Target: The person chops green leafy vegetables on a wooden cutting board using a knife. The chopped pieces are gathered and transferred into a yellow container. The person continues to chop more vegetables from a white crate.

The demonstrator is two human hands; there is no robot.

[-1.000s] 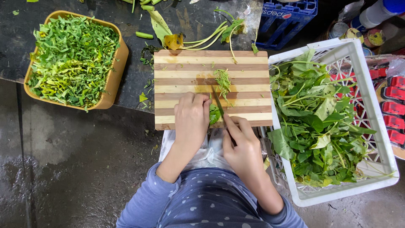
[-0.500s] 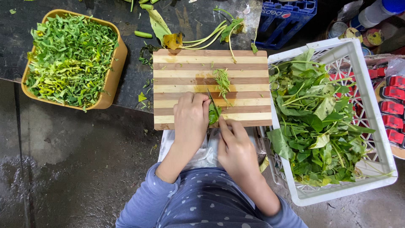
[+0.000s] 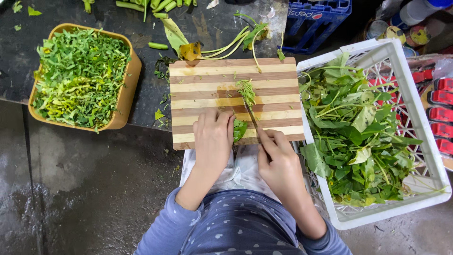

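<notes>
A folded green leaf (image 3: 239,129) lies on the near edge of the striped cutting board (image 3: 203,85), pinned flat under the fingertips of the left hand (image 3: 213,138), whose fingers are pressed together and curled on the leaf. Just right of it, the right hand (image 3: 278,158) is closed tight around the handle of a knife (image 3: 251,115); the blade angles up across the board toward one small heap of shredded greens (image 3: 246,89) near the board's middle. Compared with half a second ago, the right hand sits slightly farther right and the visible stub of leaf is shorter. Left of the board stands one tan tub (image 3: 128,85) heaped with chopped greens. Right of the board, touching it, is one white crate (image 3: 406,75) full of whole leaves. Beyond the board's far edge lie trimmed stems (image 3: 226,47) and one blue crate (image 3: 321,19).
</notes>
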